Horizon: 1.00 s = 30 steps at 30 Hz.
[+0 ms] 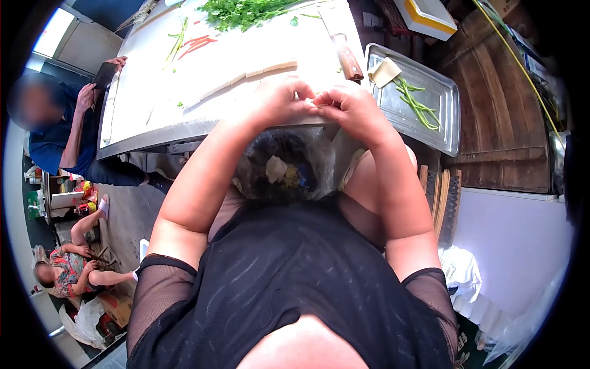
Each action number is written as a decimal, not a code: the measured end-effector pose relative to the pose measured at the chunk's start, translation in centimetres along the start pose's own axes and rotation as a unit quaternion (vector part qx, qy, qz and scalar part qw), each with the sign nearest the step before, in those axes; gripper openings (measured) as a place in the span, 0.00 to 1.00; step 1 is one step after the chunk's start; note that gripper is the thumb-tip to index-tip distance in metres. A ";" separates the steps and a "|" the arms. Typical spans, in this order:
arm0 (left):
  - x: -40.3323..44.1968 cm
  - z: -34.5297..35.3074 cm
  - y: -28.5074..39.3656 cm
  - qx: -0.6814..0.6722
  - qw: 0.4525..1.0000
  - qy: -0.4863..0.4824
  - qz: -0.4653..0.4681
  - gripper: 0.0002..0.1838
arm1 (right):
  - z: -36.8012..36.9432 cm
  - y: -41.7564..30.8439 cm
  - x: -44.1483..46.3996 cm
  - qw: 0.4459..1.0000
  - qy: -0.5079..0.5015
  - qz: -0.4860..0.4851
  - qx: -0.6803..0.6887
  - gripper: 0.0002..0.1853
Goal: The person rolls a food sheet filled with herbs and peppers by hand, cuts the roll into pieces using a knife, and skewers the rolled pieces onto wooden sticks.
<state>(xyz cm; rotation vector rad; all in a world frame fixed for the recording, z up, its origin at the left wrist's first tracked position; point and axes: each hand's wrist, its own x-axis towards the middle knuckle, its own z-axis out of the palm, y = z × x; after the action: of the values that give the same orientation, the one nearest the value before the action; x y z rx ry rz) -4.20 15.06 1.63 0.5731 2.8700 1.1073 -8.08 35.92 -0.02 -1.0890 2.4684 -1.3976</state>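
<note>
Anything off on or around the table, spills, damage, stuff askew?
No visible spill or damage. Slightly untidy: green scraps lie loose on the table, away from the herb pile. The knife looks carelessly placed, its handle close to the edge by the tray.

Single head-worn camera, which looked forward and steeply down from above the wearer's black top [307,258]. The top lay nearest the lens, the left hand [279,103] and right hand [353,107] farther out, at the near edge of the white table [246,46]. The wide, curved field also took in the floor [132,215] at left and a metal tray [445,101] at right.
</note>
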 end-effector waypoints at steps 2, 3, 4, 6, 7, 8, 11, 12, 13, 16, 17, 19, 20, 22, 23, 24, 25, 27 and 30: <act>0.0 -0.1 0.4 -0.043 0.997 0.004 -0.056 0.12 | 0.0 0.5 0.2 0.998 0.005 -0.057 -0.042 0.05; -0.1 0.1 0.2 -0.072 0.996 -0.004 -0.052 0.12 | -0.1 0.4 0.3 0.998 0.005 -0.056 -0.041 0.05; -0.2 0.2 0.0 -0.101 0.994 -0.012 -0.048 0.12 | -0.3 0.3 0.4 0.996 0.009 -0.058 -0.062 0.05; 0.0 0.5 -0.2 -0.058 0.998 -0.001 -0.010 0.12 | -0.2 0.5 0.5 0.995 0.012 -0.061 -0.083 0.05; 0.2 0.6 -0.2 -0.015 0.999 0.011 0.030 0.11 | -0.1 0.9 0.6 0.995 0.005 -0.055 -0.081 0.06; 0.3 0.8 -0.3 -0.016 0.999 0.010 0.032 0.11 | -0.1 1.2 0.7 0.996 -0.002 -0.048 -0.079 0.07; 0.6 1.2 -0.8 0.040 0.997 0.043 0.048 0.11 | 0.1 1.1 0.1 0.995 0.054 -0.066 -0.043 0.12; 0.7 1.6 -1.0 0.056 0.995 0.055 0.062 0.11 | 0.1 0.8 -0.2 0.997 0.069 -0.030 -0.024 0.17; 0.9 1.8 -1.3 0.076 0.992 0.069 0.074 0.10 | -0.1 0.9 -0.2 0.995 0.080 -0.034 -0.041 0.17; 0.8 1.3 -1.1 0.114 0.989 0.045 0.078 0.11 | 0.3 0.1 0.4 0.991 0.090 -0.028 -0.093 0.15; 0.8 0.9 -1.1 0.114 0.989 0.045 0.081 0.11 | 0.5 0.4 0.6 0.989 0.089 -0.051 -0.110 0.12; 1.1 1.1 -0.3 0.139 0.989 0.021 0.037 0.12 | 0.4 0.8 0.4 0.993 0.068 -0.033 -0.093 0.09; 1.1 0.8 0.0 0.138 0.990 -0.017 0.016 0.11 | 0.3 1.0 0.3 0.996 0.053 -0.041 -0.066 0.08; 0.3 0.5 0.3 0.113 0.993 -0.036 0.028 0.10 | -0.2 0.6 -0.1 0.999 0.006 -0.036 -0.007 0.07; -0.4 0.6 0.3 0.107 0.993 -0.036 0.026 0.10 | -0.2 0.3 -0.1 0.999 0.002 -0.043 -0.006 0.06; -1.0 0.9 0.4 0.100 0.995 -0.012 0.021 0.10 | -0.2 0.2 -0.3 0.999 -0.001 -0.050 -0.005 0.06; -1.4 1.1 0.5 0.095 0.995 0.012 0.019 0.10 | -0.1 0.4 -0.2 0.999 -0.002 -0.045 -0.007 0.06; -1.9 1.6 0.9 0.068 0.997 0.047 0.008 0.11 | -0.1 0.8 0.3 0.997 -0.004 -0.069 -0.027 0.05; -1.9 2.0 0.7 -0.015 0.993 0.104 -0.047 0.17 | -0.1 0.9 0.7 0.997 -0.004 -0.063 -0.044 0.06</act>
<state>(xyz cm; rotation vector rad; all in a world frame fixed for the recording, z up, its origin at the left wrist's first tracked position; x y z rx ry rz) -1.91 16.20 0.38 0.3357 3.0097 1.2651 -9.15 35.81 -0.55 -1.2860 2.5187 -1.3233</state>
